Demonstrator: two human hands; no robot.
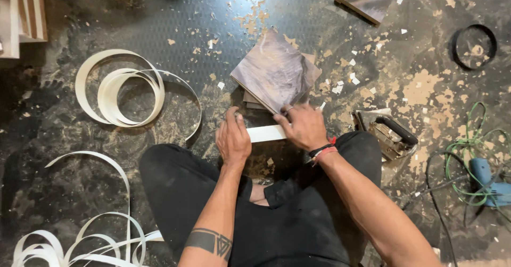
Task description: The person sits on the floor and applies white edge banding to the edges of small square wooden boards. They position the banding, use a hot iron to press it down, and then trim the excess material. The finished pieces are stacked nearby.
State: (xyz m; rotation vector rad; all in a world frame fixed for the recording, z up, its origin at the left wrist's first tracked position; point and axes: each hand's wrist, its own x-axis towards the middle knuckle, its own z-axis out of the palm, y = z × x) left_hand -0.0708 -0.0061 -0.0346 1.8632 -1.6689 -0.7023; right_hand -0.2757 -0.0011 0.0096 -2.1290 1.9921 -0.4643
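While left hand [233,138] pinches & right hand [303,126] presses flat on the white edge strip [266,133] at the laminate panel [275,71] on the floor [133,11], banding looks mid-way, w/ loose strip coils [120,89] unused.

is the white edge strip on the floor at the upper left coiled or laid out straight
Coiled: the white edge strip curls in several nested loops on the dark floor, with one loose end trailing to the right.

Coiled white strips [120,89], black ring [474,46], blue tool [487,176] on floor
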